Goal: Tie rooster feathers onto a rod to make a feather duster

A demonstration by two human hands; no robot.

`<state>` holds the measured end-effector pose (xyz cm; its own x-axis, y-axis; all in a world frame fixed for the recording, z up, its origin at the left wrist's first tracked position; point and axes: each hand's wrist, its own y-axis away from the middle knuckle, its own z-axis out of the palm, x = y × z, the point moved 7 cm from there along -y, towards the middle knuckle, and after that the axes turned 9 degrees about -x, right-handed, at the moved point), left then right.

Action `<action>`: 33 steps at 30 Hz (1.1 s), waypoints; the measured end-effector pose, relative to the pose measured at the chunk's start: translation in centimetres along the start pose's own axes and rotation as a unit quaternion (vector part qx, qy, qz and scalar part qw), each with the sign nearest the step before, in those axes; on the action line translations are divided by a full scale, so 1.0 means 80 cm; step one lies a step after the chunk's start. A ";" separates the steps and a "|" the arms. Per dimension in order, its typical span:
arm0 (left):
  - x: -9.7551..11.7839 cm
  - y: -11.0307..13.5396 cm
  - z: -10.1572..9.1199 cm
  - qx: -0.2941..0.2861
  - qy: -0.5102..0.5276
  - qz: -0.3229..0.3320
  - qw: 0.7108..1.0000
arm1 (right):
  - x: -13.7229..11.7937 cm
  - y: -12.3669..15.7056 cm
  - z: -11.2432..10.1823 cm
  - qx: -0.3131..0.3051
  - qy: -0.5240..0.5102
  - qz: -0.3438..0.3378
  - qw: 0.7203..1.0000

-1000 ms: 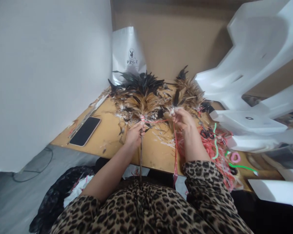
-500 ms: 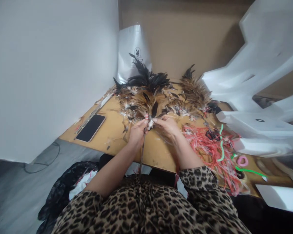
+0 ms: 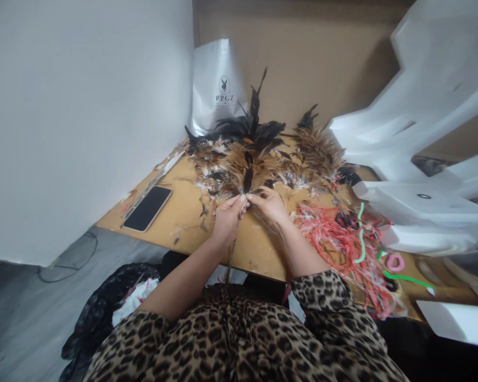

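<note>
My left hand (image 3: 228,217) is closed around the base of a bundle of brown and black feathers (image 3: 239,164), over the table's near half. A thin dark strip (image 3: 231,254) runs from under that hand down past the table edge toward my lap. My right hand (image 3: 270,204) pinches at the same base, its thumb and fingertips meeting those of the left hand. A dark feather (image 3: 247,180) stands up just above the fingertips. The exact grip of the right fingers is too small to make out. Loose brown feathers with white fluff (image 3: 211,178) lie behind.
On the left of the table (image 3: 191,223) lies a phone (image 3: 148,208). A pile of red strings (image 3: 334,233) is to the right, beside white foam pieces (image 3: 434,201). Another feather bundle (image 3: 318,143) and a white bag (image 3: 215,85) are at the back.
The feather bundle has turned, so its long black tips now point up and rightward rather than left. Red and white bits at the base no longer show. Both hands stay close together.
</note>
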<state>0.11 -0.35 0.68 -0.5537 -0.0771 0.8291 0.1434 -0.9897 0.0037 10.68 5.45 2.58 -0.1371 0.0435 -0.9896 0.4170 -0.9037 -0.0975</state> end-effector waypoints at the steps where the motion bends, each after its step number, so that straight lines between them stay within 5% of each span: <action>1: 0.001 0.000 0.000 0.001 -0.004 0.004 1.000 | 0.000 0.001 0.002 -0.004 -0.007 -0.001 1.000; 16: 0.002 -0.007 -0.014 0.003 -0.056 0.027 0.998 | -0.006 0.003 0.006 0.006 0.092 -0.079 0.993; 22: 0.011 -0.009 -0.019 0.014 -0.039 0.022 0.999 | 0.004 0.001 0.022 -0.092 0.057 -0.034 0.994; 28: 0.024 -0.012 -0.027 0.030 -0.018 0.011 0.999 | 0.017 0.002 0.023 -0.008 0.018 -0.030 0.999; 33: 0.016 -0.013 -0.038 0.058 -0.040 -0.017 0.997 | -0.002 0.024 0.037 0.022 0.158 -0.084 0.984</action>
<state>-3.25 0.20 0.05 -0.4939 -0.0304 0.8690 0.2226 -0.9705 0.0926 8.87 2.46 2.85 0.0891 0.3176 -0.9440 0.3719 -0.8899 -0.2643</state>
